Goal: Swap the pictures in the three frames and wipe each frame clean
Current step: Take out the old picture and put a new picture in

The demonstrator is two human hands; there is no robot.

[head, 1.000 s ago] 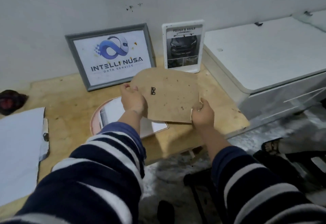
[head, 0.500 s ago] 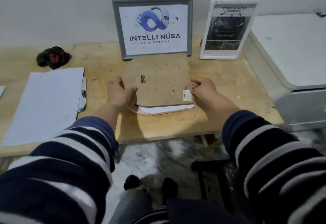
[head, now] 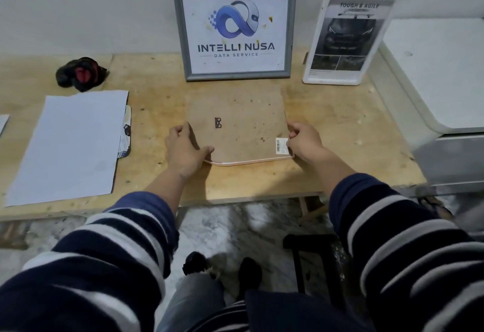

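- Seating the backing board [head: 235,127] into the pink frame [head: 251,162] is, by my read, the step in hand; the frame lies face down on the worktop [head: 327,132], directly in front of the grey frame [head: 234,33].
- Your left hand [head: 183,151] grips the board's near-left corner, thumb on top, fingers curled at the edge.
- Your right hand [head: 303,142] pinches the near-right edge just beside the barcode sticker [head: 281,145]. Both hands have hold of the board, neither is free.
- Only the pink rim along the near edge shows; I can't tell whether the far edge has dropped in. Check it before pressing.
- Press evenly from both sides, working from the near corners back toward the grey frame, so the board doesn't cock in the rebate.
- Keep the hanger bracket [head: 218,122] facing up.
- Whether the picture underneath sits square is hidden; lift and look if the board rocks.
- The white frame [head: 348,38] stands right of the grey frame, both leaning on the wall. The dark cloth [head: 81,73] is well left of it, with paper sheets [head: 70,143] nearer you, ready for later.
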